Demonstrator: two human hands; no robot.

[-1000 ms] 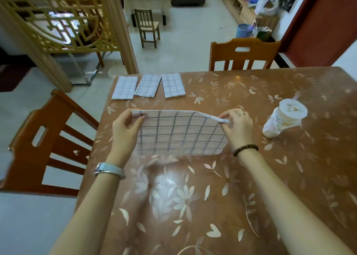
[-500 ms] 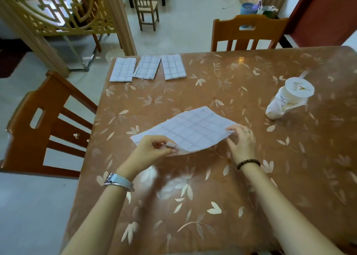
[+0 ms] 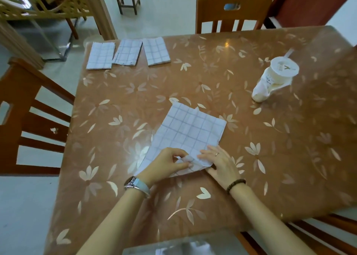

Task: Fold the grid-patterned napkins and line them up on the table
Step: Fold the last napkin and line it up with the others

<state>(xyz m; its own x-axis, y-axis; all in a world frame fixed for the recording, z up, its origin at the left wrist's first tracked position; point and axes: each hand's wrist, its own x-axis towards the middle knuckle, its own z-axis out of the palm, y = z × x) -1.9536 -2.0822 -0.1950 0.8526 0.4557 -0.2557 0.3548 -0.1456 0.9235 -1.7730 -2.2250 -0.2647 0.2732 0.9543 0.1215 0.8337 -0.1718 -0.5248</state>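
A white grid-patterned napkin (image 3: 188, 131) lies folded and slanted in the middle of the brown flower-patterned table (image 3: 270, 158). My left hand (image 3: 166, 163) pinches the napkin's near edge between thumb and fingers. My right hand (image 3: 220, 163) rests beside it, its straight fingers pressing the same near corner flat. Three folded napkins lie side by side at the table's far left edge: one (image 3: 100, 56), one (image 3: 128, 52) and one (image 3: 156, 51).
A white lidded cup in a plastic bag (image 3: 276, 78) stands at the right of the table. Wooden chairs stand at the far side (image 3: 229, 13), the left (image 3: 25, 119) and the near right (image 3: 318, 235). A wooden lattice screen (image 3: 38, 1) fills the back left.
The napkin, held stretched up between both hands a second ago, now lies folded and turned on the table. Both hands have come together at its near edge.
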